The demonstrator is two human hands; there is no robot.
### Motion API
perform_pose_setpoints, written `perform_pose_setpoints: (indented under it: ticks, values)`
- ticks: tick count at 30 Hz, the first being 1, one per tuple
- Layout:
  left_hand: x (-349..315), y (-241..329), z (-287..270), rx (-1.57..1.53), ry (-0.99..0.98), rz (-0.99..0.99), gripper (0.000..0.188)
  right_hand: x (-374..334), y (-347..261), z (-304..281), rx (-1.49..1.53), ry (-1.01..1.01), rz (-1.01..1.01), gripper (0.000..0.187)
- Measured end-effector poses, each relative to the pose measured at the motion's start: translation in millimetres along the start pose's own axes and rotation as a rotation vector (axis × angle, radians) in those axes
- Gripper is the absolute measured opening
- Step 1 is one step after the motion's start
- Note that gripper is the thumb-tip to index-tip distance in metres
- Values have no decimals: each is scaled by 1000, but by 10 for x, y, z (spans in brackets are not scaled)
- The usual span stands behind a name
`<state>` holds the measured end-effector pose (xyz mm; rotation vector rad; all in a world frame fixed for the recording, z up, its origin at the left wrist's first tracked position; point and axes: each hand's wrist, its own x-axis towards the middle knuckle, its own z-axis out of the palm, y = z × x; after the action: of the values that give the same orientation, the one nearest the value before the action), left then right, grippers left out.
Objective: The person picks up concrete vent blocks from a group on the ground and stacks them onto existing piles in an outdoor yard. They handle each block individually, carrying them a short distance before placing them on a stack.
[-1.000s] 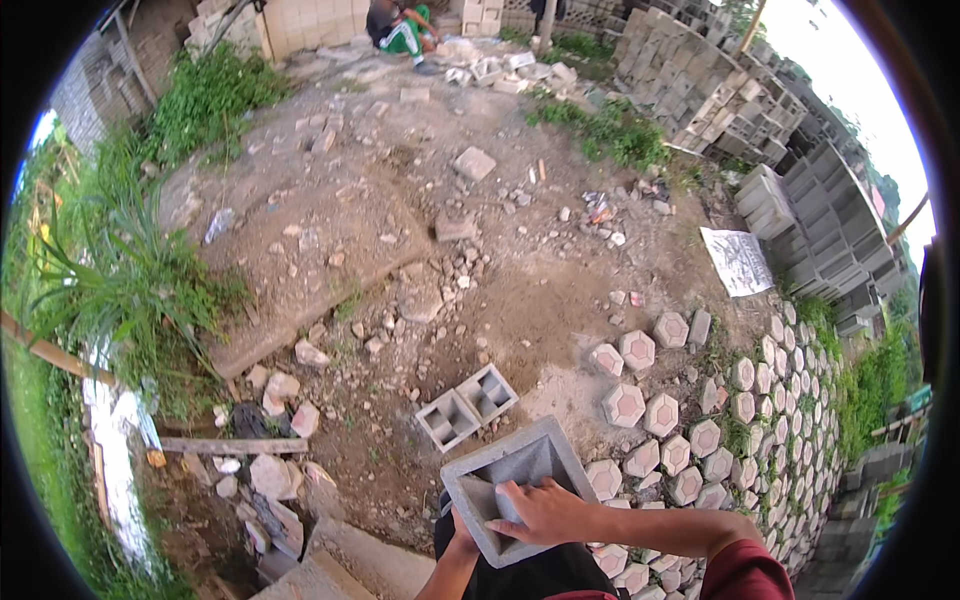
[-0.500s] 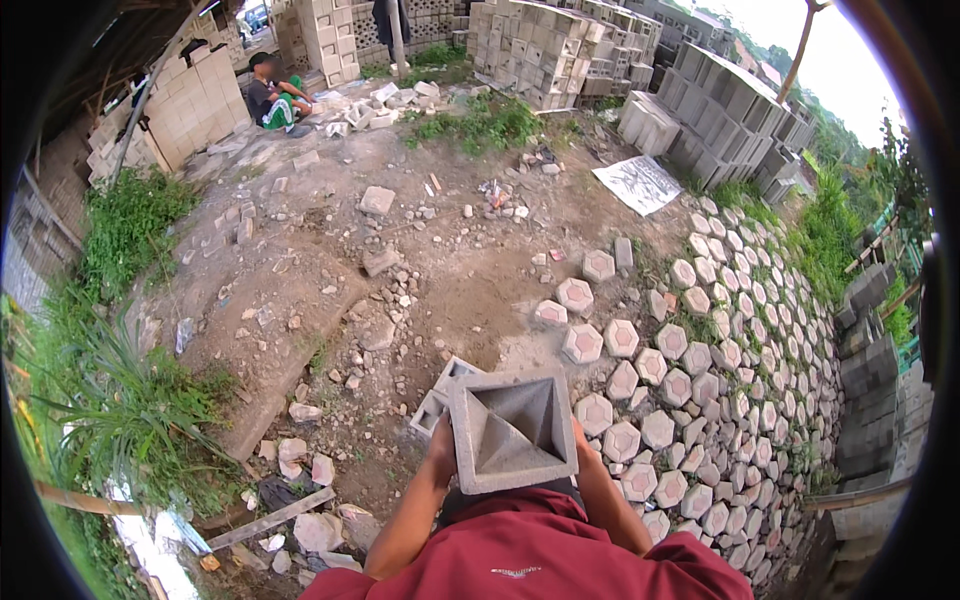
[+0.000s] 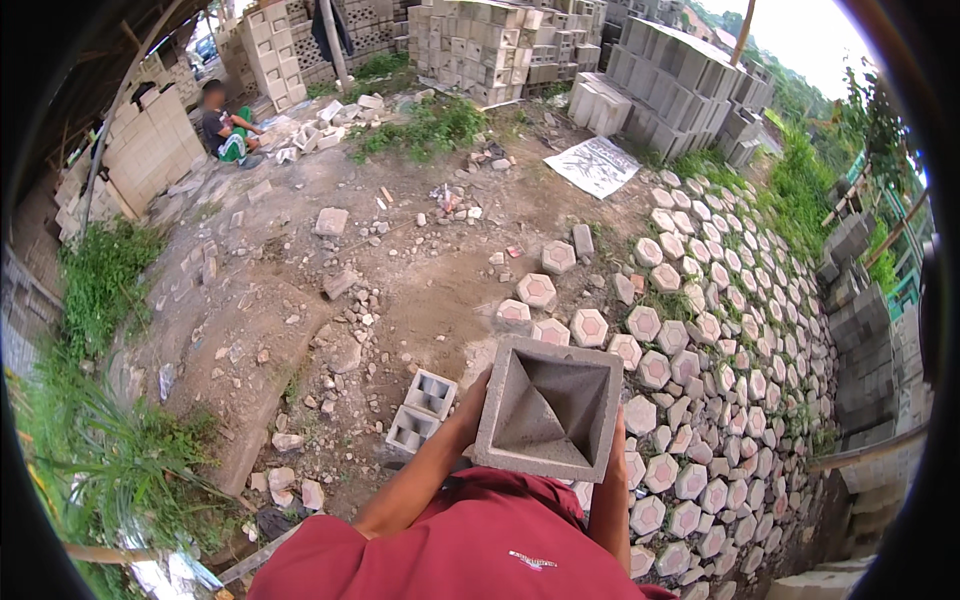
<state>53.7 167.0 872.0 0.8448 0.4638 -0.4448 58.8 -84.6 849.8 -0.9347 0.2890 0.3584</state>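
Observation:
A square grey concrete vent block (image 3: 545, 405) is held up in front of my body, its slanted inner faces turned upward toward me. My left hand (image 3: 472, 405) grips its left side and my right hand (image 3: 617, 450) grips its right side. Both sets of fingers are mostly hidden behind and beneath the block. Beside my left forearm, two more pale vent blocks (image 3: 431, 392) with square openings sit together on the ground.
Hexagonal pavers (image 3: 690, 482) cover the ground to my right. Rubble and stones (image 3: 345, 352) lie on the left, near a low ledge and grass (image 3: 140, 430). A person (image 3: 225, 125) sits far left. Stacked concrete blocks (image 3: 665, 85) and a printed sheet (image 3: 592, 167) are ahead.
The held block has moved rightward and tilted slightly clockwise in view, with both hands still on it. The scene has shifted left, and the two ground blocks are now uncovered.

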Motion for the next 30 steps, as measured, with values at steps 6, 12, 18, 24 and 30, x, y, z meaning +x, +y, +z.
perform_pose_setpoints:
  ticks: [6,12,18,24,30]
  values:
    - [741,98,691,89,-152,-22,62,209,-555,-449,65,154,-90,57]
    - [1663,49,1257,255,-229,-129,64,491,-904,-778,147,404,-174,61]
    - [2791,198,1943,317,-403,-286,63,1071,-1137,-1226,266,509,-302,59]
    - [3831,414,2398,420,-539,-374,64,1630,-1511,-1279,336,725,-427,64]
    - [4526,519,3063,559,-560,-531,64,2006,-2016,-1365,427,860,-402,61]
